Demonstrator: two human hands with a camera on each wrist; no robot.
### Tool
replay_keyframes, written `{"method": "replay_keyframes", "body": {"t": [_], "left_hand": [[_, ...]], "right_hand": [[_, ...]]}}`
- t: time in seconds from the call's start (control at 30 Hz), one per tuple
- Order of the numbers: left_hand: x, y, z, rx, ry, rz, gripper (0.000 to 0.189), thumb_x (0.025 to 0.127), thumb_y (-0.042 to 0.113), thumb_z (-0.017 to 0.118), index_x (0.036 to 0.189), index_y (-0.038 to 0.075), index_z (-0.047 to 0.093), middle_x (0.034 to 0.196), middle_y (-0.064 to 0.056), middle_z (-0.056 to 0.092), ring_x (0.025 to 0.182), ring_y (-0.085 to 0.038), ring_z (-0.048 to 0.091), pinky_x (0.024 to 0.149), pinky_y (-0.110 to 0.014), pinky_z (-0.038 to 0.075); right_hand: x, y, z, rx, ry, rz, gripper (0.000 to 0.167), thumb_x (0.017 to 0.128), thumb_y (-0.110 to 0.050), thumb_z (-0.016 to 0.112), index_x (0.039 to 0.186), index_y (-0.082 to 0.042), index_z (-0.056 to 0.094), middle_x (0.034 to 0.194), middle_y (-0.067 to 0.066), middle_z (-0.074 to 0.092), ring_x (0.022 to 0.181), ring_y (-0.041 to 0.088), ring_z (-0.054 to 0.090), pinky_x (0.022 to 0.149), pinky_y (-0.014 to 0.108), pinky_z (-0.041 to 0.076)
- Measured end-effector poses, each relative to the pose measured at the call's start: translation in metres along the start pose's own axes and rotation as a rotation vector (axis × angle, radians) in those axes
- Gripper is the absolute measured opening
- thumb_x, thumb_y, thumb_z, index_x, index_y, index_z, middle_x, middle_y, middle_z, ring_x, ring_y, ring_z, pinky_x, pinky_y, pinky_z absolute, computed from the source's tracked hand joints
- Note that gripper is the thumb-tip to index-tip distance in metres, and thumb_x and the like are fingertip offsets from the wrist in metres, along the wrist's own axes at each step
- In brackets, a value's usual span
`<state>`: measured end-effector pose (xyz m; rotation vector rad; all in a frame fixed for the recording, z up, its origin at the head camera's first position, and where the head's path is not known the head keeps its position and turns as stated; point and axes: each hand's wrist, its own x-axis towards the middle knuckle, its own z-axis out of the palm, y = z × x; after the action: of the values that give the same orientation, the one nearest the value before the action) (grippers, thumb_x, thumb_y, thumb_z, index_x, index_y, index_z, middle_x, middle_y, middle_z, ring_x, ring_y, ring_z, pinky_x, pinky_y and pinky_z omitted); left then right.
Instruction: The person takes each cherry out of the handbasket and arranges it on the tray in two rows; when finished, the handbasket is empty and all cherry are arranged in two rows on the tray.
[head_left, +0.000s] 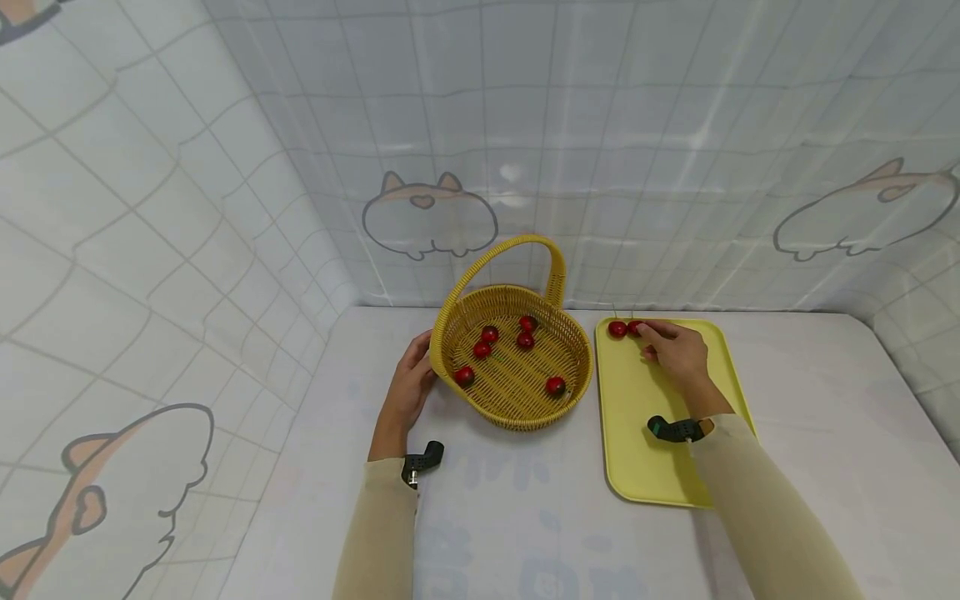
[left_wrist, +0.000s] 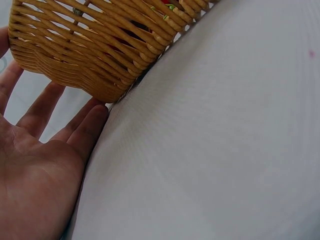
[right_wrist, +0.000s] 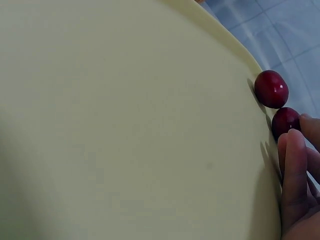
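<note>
My left hand [head_left: 408,385] rests against the left side of a yellow woven basket [head_left: 517,423], its fingers spread and touching the wickerwork [left_wrist: 95,55] in the left wrist view. Several dark red cherries [head_left: 482,349] lie scattered on the basket's floor. At the far left corner of a yellow tray [head_left: 630,442], my right hand [head_left: 681,354] pinches a cherry [right_wrist: 285,120] between thumb and fingers. Just to its left sits another cherry [head_left: 617,329], with a thin stem pointing up in the head view. The right fingers partly cover the pinched cherry.
The basket's tall arched handle [head_left: 491,254] rises over its back left part. A white table [head_left: 510,517] carries basket and tray side by side, with a narrow gap between them. Behind the table hangs a grid-patterned curtain [head_left: 600,208]; another covers the left side.
</note>
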<state>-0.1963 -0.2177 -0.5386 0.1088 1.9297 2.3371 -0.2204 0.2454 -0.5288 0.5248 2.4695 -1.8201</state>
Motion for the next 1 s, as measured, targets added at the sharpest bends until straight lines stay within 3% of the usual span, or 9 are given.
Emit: {"method": "replay_keyframes", "body": {"t": [0.13, 0.37, 0.67, 0.83, 1.0], "left_hand": [[0.000, 0.001, 0.000, 0.010, 0.004, -0.004, 0.047, 0.102, 0.023, 0.062, 0.147, 0.019, 0.052, 0.156, -0.002, 0.044, 0.137, -0.024, 0.047, 0.104, -0.026, 0.048], [0.000, 0.002, 0.000, 0.022, 0.013, -0.015, 0.047, 0.100, 0.025, 0.064, 0.146, 0.020, 0.053, 0.155, -0.002, 0.045, 0.137, -0.023, 0.048, 0.104, -0.027, 0.048], [0.000, 0.004, 0.001, 0.004, 0.019, -0.024, 0.047, 0.100, 0.023, 0.065, 0.145, 0.019, 0.053, 0.154, -0.002, 0.046, 0.136, -0.026, 0.048, 0.103, -0.027, 0.049], [0.001, 0.007, 0.002, -0.001, 0.014, -0.019, 0.047, 0.100, 0.021, 0.064, 0.146, 0.018, 0.053, 0.155, -0.002, 0.045, 0.140, -0.029, 0.046, 0.104, -0.027, 0.048], [-0.001, 0.008, 0.003, 0.001, 0.014, -0.021, 0.046, 0.101, 0.021, 0.063, 0.146, 0.018, 0.053, 0.156, -0.003, 0.044, 0.141, -0.030, 0.045, 0.105, -0.027, 0.048]], "right_hand": [[0.000, 0.001, -0.001, -0.002, -0.003, 0.003, 0.057, 0.094, -0.048, 0.070, 0.136, -0.009, 0.067, 0.075, -0.012, 0.070, 0.062, 0.001, 0.067, 0.064, 0.019, 0.057], [-0.004, -0.001, -0.005, 0.058, -0.024, 0.012, 0.059, 0.096, -0.047, 0.067, 0.140, -0.009, 0.063, 0.096, -0.009, 0.069, 0.070, 0.001, 0.069, 0.070, 0.020, 0.058], [-0.010, -0.008, -0.013, 0.067, -0.058, -0.025, 0.071, 0.097, -0.049, 0.064, 0.152, -0.008, 0.046, 0.109, -0.010, 0.059, 0.073, 0.002, 0.071, 0.071, 0.019, 0.058], [-0.016, -0.021, -0.019, 0.011, -0.100, -0.124, 0.067, 0.099, -0.046, 0.063, 0.149, -0.004, 0.049, 0.114, -0.006, 0.059, 0.082, 0.008, 0.071, 0.075, 0.021, 0.059], [-0.024, -0.046, -0.024, -0.065, -0.230, -0.240, 0.060, 0.100, -0.045, 0.062, 0.143, -0.003, 0.056, 0.116, -0.007, 0.062, 0.096, 0.011, 0.069, 0.081, 0.021, 0.058]]}}
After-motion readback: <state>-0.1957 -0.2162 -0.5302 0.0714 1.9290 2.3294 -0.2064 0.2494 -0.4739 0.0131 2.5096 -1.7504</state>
